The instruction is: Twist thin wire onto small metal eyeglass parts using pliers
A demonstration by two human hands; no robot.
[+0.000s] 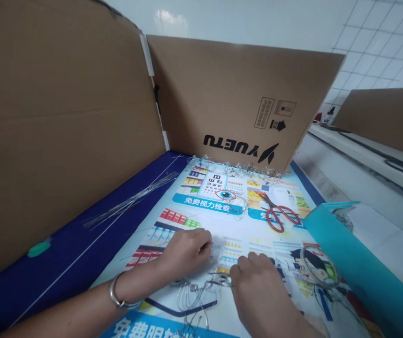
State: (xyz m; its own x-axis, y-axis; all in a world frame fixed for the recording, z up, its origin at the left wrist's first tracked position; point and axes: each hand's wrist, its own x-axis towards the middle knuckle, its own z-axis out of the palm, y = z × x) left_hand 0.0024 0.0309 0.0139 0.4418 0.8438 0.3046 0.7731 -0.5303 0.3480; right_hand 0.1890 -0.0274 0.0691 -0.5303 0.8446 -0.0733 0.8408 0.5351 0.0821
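Note:
My left hand, with a silver bangle on its wrist, is closed over the printed sheet. Its fingertips point away from me, so what they pinch is hidden. Thin, faint wire shows just beside them. My right hand is also closed, lower and to the right. A small shiny metal piece shows at its left edge; I cannot make out whether the hand grips it. Between and below both hands lies a tangle of thin bent wires.
Red-handled scissors lie on the printed sheet. Cardboard panels stand behind and to the left. More wire pieces line the back edge. Straight wires lie left, a wire coil and turquoise box right.

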